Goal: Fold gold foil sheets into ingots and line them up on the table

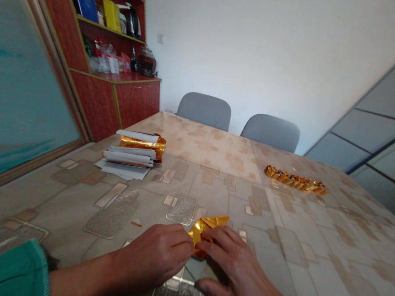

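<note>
While left hand [154, 257] and right hand [236, 271] pinch gold foil [205, 229], fingers [217, 245] on its edges, paper stack [128, 161] well apart

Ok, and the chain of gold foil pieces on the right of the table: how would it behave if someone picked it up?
The chain of folded gold foil pieces looks light for its size, since it seems to be only folded foil paper. Its curved line suggests it would flex or sag rather than stay stiff. Lifted by one end, it might loosen at the folds.

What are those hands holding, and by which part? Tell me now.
A folded gold foil paper: the left hand pinches its left end, and the right hand grips its lower right side.
</note>
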